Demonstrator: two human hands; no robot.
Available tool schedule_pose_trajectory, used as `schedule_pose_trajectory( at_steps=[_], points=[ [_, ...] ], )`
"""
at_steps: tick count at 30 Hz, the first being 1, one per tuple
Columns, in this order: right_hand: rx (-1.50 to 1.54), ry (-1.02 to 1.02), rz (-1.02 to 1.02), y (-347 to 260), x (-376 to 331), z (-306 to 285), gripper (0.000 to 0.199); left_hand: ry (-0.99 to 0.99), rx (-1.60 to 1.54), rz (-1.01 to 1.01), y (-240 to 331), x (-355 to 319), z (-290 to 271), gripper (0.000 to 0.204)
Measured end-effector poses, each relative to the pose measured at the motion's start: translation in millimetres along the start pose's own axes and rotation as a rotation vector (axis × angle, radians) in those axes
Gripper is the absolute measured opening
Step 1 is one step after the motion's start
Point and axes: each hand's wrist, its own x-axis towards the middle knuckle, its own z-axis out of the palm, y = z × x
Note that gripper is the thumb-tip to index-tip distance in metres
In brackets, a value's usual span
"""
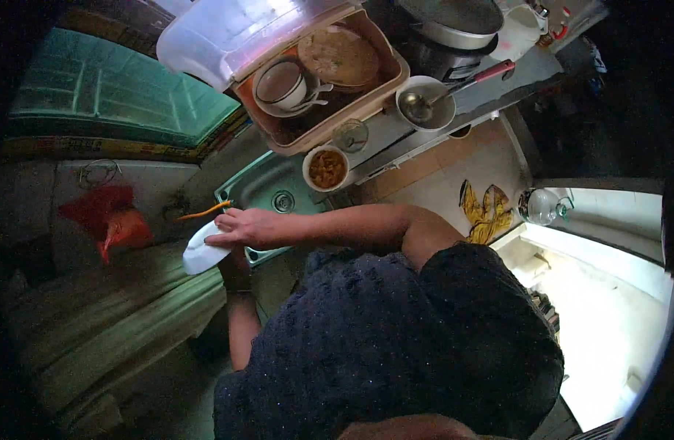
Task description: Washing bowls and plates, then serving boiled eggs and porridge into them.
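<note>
"Right hand (pixel 243 226) first: what's it doing?"

"Gripping a white bowl (pixel 203 255) by the rim. The fingers and thumb are closed narrow on its upper end."

"And the left hand (pixel 236 270)?"

"Underneath, mostly hidden. I can't tell whether its fingers are pinched on the bowl, propping it or open."

"So which hand is nearer?"

"Both are right up by it. The right reaches in across the body, so the bowl lies just past its fingertips, to the person's left. The left comes up from below, more directly."

"How is the bowl turned?"

"Tipped nearly edge-on from where I stand. Its long side slants from the right hand's fingers down and out to the left, away from the sink (pixel 260 180)."

"Is it over the basin?"

"No, it looks to be just outside the sink's left edge, near the corner closest to the person. How high it's held I can't judge."

"What's that orange strip (pixel 205 213)?"

"Something thin, just above the bowl, with one end at the sink's far left corner."

"And on the worktop (pixel 528 78)?"

"A food bowl (pixel 327 169) at the end by the sink, with a glass (pixel 350 136) just behind it."
</note>
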Motion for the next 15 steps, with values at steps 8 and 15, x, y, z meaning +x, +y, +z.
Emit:
schedule_pose_trajectory(
  at_steps=[8,15],
  points=[
    [0.057,0.066,0.125,-6.3,-20.9,-18.1,0.053,0.015,0.101,0.049,-6.1,13.9,-1.5,0.051],
    [0.254,0.15,0.72,-0.2,-27.7,-33.6,0.054,-0.271,0.207,0.116,-37.1,66.2,-17.7,0.053]
  ],
)
